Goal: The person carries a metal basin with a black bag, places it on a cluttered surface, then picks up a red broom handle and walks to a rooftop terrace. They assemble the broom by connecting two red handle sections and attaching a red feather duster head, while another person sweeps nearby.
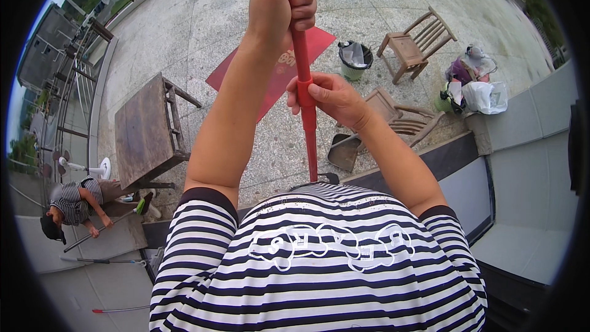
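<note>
A red telescopic pole (300, 55) runs upright in front of my chest, from the top edge of the view down to my striped shirt. High on it, my left hand (279, 3) is wrapped round the shaft, the thumb lying along it. Lower down, my right hand (338, 95) holds the thicker red collar (305, 93) where the pole's sections meet, thumb on one side and fingers behind. The pole's upper end is out of view and its lower end is hidden by my shirt.
A red mat (224, 74) lies on the paved floor. Left are a wooden table (144, 129) and a seated person (74, 203) holding a pole. Right are a bin (354, 64), a wooden chair (409, 49), another chair (381, 104), a dark scoop-like thing (344, 152) and bags (485, 95).
</note>
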The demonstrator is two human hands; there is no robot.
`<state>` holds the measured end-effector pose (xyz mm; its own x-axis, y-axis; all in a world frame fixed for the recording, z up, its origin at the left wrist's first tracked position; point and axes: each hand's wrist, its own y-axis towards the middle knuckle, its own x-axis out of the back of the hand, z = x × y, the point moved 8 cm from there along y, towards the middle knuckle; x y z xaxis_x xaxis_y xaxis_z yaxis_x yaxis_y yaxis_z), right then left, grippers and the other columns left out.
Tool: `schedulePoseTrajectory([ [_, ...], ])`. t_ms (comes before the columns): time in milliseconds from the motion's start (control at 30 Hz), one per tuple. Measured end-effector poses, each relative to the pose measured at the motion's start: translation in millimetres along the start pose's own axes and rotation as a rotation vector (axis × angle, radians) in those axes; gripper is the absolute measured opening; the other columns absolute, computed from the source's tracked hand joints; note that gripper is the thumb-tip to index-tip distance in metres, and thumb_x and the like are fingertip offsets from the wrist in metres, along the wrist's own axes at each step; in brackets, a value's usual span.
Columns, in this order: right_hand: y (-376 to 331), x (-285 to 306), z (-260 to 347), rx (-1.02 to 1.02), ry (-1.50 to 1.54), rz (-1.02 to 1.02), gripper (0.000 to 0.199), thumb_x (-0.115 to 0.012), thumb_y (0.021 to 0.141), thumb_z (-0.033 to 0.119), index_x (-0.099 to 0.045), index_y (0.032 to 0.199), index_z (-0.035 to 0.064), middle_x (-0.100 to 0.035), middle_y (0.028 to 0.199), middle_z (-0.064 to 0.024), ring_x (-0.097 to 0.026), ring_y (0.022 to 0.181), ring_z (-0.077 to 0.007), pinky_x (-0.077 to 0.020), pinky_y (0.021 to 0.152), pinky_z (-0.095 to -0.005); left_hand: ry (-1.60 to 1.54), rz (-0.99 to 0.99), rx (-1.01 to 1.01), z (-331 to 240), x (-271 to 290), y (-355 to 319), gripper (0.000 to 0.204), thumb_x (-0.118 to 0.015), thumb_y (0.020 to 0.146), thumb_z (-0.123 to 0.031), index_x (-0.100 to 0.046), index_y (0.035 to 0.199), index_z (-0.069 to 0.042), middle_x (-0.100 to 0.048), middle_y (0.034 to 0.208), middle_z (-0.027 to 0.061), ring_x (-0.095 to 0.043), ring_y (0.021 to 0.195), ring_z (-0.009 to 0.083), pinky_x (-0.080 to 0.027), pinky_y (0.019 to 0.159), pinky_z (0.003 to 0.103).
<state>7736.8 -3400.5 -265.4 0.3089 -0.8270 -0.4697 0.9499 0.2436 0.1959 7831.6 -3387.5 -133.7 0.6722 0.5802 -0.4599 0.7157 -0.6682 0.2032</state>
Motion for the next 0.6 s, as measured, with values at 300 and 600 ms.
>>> schedulePoseTrajectory([
  [300,-9.2,-9.3,-6.2,0.038,-0.104,-0.163,0.043,-0.061,0.091,0.033,-0.054,0.114,-0.0025,-0.062,0.099,-0.0105,-0.062,0.088,-0.019,-0.0501,0.081,-0.0323,-0.049,-0.032,-0.031,0.2,5.3,-12.3,0.033,-0.049,0.097,-0.037,-0.043,0.079,-0.009,-0.035,0.055,-0.0039,-0.033,0.039,0.0057,-0.025,0.033,0.02],
  [600,-12.2,-16.8,-11.6,0.035,-0.015,-0.184,0.04,-0.059,0.093,0.029,-0.051,0.118,-0.0011,-0.061,0.098,-0.0106,-0.061,0.088,-0.0192,-0.0489,0.083,-0.0332,-0.019,0.031,-0.036,-6.7,3.9,-16.9,0.041,-0.049,0.095,-0.045,-0.044,0.079,-0.007,-0.031,0.058,-0.0023,-0.029,0.044,0.0064,-0.021,0.037,0.021],
])
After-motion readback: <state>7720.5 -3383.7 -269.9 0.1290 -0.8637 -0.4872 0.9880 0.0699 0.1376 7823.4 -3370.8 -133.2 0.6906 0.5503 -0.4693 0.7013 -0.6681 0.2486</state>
